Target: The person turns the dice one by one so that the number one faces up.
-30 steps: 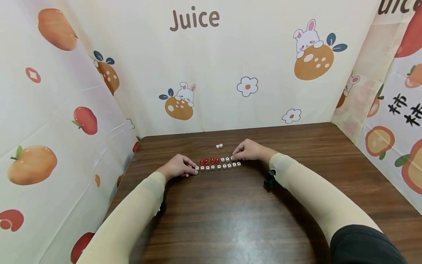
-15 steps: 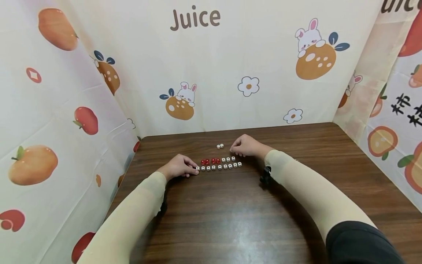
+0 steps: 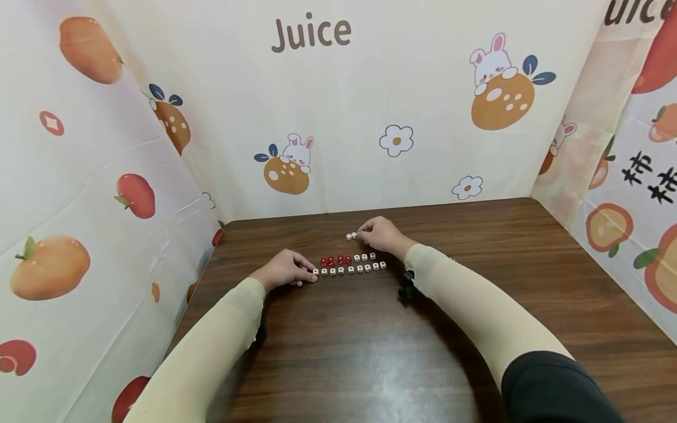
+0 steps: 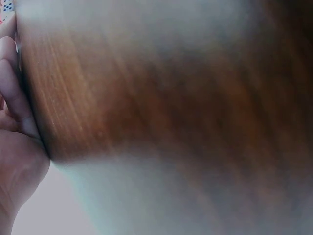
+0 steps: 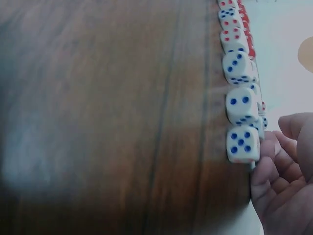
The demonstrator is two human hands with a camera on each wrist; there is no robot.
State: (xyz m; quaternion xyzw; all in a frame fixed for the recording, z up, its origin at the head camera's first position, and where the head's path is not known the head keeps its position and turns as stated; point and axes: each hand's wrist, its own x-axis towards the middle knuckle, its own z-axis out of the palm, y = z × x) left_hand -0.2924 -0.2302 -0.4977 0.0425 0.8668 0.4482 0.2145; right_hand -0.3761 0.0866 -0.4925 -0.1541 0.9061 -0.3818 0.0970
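My left hand pinches the leftmost white die of the front row between thumb and finger. To its right, several white dice continue that row. Behind them runs a second row, with red dice on the left and three white dice on the right. Farther back sits a pair of white dice; the fingertips of my right hand are right at its right-hand die. In the right wrist view, thumb and fingers stand apart, and a white die shows five blue pips.
The dice stand on a dark brown wooden table. A fruit-print curtain rises behind its far edge, with more printed cloth along the left and right sides. A small black device hangs under my right wrist.
My right hand has let go of the rightmost white die in the second row and moved back and left to the rear pair. The left hand stays in place.
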